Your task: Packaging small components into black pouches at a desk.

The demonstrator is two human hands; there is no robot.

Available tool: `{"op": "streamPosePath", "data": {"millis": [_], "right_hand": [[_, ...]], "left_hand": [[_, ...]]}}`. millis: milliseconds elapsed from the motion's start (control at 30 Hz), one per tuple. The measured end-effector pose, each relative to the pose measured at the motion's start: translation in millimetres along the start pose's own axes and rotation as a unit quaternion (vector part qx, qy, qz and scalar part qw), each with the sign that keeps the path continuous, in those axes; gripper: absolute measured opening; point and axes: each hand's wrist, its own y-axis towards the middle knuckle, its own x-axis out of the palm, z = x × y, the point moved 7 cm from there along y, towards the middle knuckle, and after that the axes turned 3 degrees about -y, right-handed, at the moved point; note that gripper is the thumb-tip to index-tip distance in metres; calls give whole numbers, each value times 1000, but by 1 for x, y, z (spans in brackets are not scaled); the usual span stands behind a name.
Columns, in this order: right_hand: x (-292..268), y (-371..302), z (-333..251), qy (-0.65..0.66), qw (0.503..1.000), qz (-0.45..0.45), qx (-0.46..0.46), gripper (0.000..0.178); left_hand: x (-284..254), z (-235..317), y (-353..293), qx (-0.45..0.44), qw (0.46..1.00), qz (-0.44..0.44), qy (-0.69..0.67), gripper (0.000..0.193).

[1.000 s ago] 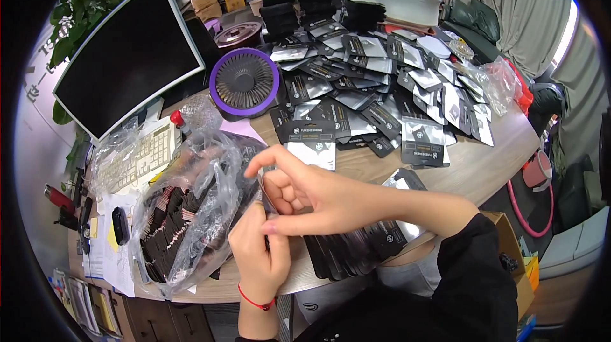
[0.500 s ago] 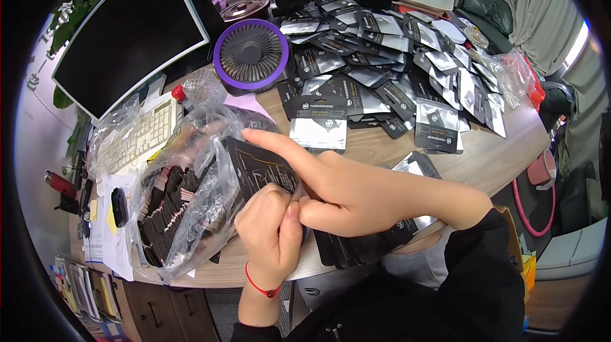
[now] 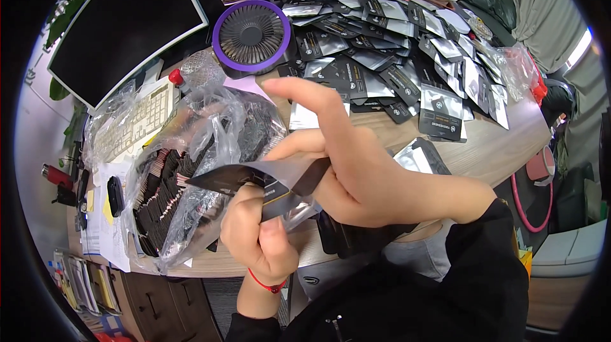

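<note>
Pinching one black pouch (image 3: 267, 183), both the left hand (image 3: 261, 240) and right hand (image 3: 363, 176) work; many pouches (image 3: 407, 55) cover the desk's (image 3: 496, 145) far edge, more items bagged (image 3: 191, 176) at its left.

Count at desk:
- Hands: two, left hand (image 3: 261, 240) and right hand (image 3: 363, 176), together on one black-and-silver flat pouch (image 3: 267, 183).
- Desk fan (image 3: 251, 35), purple rim: one.
- Curved monitor (image 3: 127, 24): one.
- Keyboard (image 3: 137, 119) under plastic wrap: one.
- Clear plastic bag (image 3: 203, 170) of small dark items: one; contents too many to count.
- Loose pouches (image 3: 407, 55) spread over the table: several dozen, overlapping; exact number cannot be told.
- Red wrist band (image 3: 267, 285): one.
</note>
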Motion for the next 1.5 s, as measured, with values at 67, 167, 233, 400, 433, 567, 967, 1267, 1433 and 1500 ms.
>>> {"op": "streamPosePath", "data": {"millis": [67, 167, 233, 400, 433, 567, 967, 1267, 1433, 1500], "right_hand": [[0, -2, -2, -34, 999, 20, -38, 65], [-4, -5, -13, -180, 972, 72, -134, 32], [-1, -4, -21, -231, 950, 66, -197, 27], [13, -1, -31, -318, 911, 14, -263, 28], [11, -1, -32, -335, 907, -5, -255, 33], [0, 2, -41, -351, 891, 7, -287, 51], [13, -2, -32, -298, 919, -97, -240, 53], [18, -14, -39, -350, 870, -102, -332, 27], [7, -14, -48, -290, 899, -81, -319, 32], [-4, -8, -52, -261, 921, -64, -282, 36]], "left_hand": [[-7, -3, 4, -73, 997, -10, 22, 20], [-12, -18, 3, -186, 982, 5, 4, 19], [-6, -28, 7, -197, 979, -10, -58, 20], [-11, -27, 13, -198, 979, -30, -38, 20], [-12, -27, 14, -197, 979, -27, -39, 20], [-23, -22, 17, -168, 983, -59, 36, 17], [-5, -15, 23, -164, 976, -142, 12, 19], [4, -41, 8, -375, 888, -165, -207, 44], [-6, -36, 13, -262, 929, -107, -240, 47], [-11, -32, 14, -288, 910, -87, -286, 46]]}}
